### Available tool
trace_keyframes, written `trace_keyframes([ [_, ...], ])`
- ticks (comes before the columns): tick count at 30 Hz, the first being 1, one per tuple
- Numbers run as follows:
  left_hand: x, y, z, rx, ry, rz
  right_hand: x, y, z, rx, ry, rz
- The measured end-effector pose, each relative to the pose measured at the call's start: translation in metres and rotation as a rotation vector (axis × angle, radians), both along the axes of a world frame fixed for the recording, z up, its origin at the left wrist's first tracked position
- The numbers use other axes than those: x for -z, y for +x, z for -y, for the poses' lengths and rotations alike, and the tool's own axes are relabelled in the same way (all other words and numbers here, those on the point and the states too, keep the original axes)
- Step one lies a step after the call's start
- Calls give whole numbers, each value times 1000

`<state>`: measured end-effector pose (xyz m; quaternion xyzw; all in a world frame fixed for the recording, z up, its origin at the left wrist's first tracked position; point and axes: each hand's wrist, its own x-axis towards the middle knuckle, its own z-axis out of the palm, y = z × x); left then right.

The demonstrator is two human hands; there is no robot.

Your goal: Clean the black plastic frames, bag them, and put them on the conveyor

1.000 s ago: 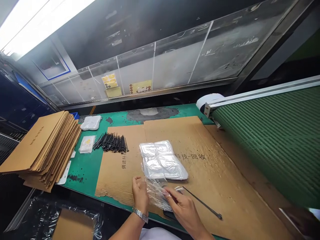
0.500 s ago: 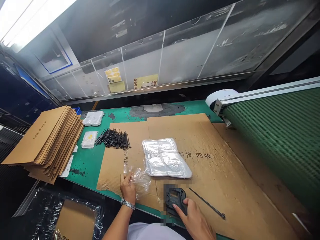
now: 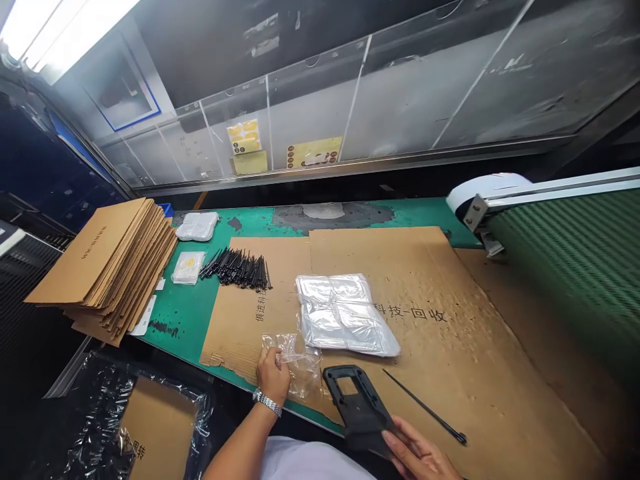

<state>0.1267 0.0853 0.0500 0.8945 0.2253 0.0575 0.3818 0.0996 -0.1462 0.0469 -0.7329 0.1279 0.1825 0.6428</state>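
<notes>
My left hand (image 3: 273,375), with a metal watch on its wrist, is closed on a clear plastic bag (image 3: 303,375) over the cardboard near the front edge. In my right hand (image 3: 417,452) is a black plastic frame-like part (image 3: 357,407) with a rectangular opening near its far end, held by its near end. Beyond both hands lies a stack of clear plastic bags (image 3: 345,317). A single black cable tie (image 3: 425,407) rests on the cardboard to the right of the black part. Farther left is a pile of black cable ties (image 3: 240,269).
Flat cardboard sheets (image 3: 425,267) cover much of the green table (image 3: 185,313). A tall stack of folded cardboard (image 3: 110,260) stands at the left, beside small white packets (image 3: 189,267). A green conveyor belt (image 3: 575,247) rises at the right. A plastic-lined box (image 3: 160,427) sits lower left.
The black part has turned and now shows more of its length, with my right hand at its near end. My left hand still grips the clear bag. The camera view has shifted slightly.
</notes>
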Motion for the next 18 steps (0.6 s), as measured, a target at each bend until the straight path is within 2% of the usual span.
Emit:
trace_keyframes([
  [4,-1,2,-2,115,-87,-2,-7,-3,-26,-153,228,-116],
  [7,-1,-1,-7,217,-164,-5,-3,9,-40,-193,307,-171],
  [10,-5,-13,-12,263,-177,-7,6,20,-46,-167,301,-187],
  [14,-17,-25,-9,219,-76,12,19,19,-54,-108,238,-148],
  [18,-29,-14,5,239,-9,60,18,16,-63,-65,183,-71],
])
